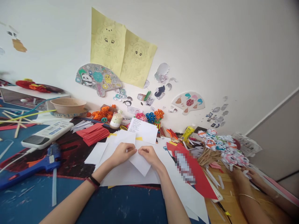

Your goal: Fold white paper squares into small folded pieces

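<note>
Paper (140,163) is the thing in hand: a small white sheet, pinched at its top edge by both hands, lying over a stack of white sheets (121,174) at the middle of the table (116,205). The left hand (122,153) is closed on the sheet's left part, thumb and fingertips pressed together on it. The right hand (148,154) does the same just beside it, so the two sets of fingertips nearly touch. The sheet's lower corner points down toward the person and lies flat on the stack.

It looks thin, light and limp. It would likely bend under its own weight if lifted by one corner, and it would crease sharply where pressed. It seems to tear easily and to slide on the smooth sheets below. Holding it at an edge with fingertips, as here, looks the safest place; two near points keep the edge straight.

Around it lie red sheets (93,134), a blue glue gun (35,165) at the left, a printed note (143,129) behind, and a red card (198,174) at the right. Another person's arm (247,199) rests at the far right by paper flowers (221,146).
</note>
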### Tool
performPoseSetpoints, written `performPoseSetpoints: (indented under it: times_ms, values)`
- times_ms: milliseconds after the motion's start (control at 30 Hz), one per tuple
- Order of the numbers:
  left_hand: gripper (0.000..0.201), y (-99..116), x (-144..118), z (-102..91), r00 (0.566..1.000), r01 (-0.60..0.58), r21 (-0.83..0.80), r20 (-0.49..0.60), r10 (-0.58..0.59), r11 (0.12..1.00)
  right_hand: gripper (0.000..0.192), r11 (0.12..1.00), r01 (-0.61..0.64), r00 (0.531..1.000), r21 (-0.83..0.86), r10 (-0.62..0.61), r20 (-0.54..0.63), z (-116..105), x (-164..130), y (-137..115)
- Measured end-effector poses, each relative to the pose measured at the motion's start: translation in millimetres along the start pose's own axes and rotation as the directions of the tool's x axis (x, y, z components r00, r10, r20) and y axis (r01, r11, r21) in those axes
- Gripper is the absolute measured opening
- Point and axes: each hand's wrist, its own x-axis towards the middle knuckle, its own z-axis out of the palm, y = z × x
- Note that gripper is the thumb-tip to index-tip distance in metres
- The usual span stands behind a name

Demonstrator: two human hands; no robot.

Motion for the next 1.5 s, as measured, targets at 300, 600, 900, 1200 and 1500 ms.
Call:
performPoseSetpoints:
  times_ms: [300,600,900,1200,1500]
  values:
    - [0.031,-28,2,-46.1,0.874,0.147,-0.356,-0.39,-0.29,0.923,0.022,0.997,-0.005,0.992,0.078,0.015,-0.122,-21,-1,6]
    - [0.033,-8,3,-14.7,0.918,0.144,-0.638,-0.199,-0.343,0.756,0.033,0.965,0.009,1.0,0.262,-0.011,0.005,5,1,2]
    - [0.028,10,-1,-9.7,0.945,0.112,-0.69,-0.148,-0.291,0.715,0.035,0.959,0.025,0.999,0.282,-0.037,0.038,1,-3,-4]
    - [0.025,14,-4,-6.6,0.942,0.078,-0.57,-0.226,-0.247,0.818,0.035,0.94,0.069,0.997,0.334,-0.057,-0.047,7,-3,-4]
    - [0.029,6,-4,-2.2,0.986,0.098,-0.197,-0.114,-0.122,0.975,0.024,0.973,0.073,0.965,0.218,-0.014,-0.261,1,0,1]
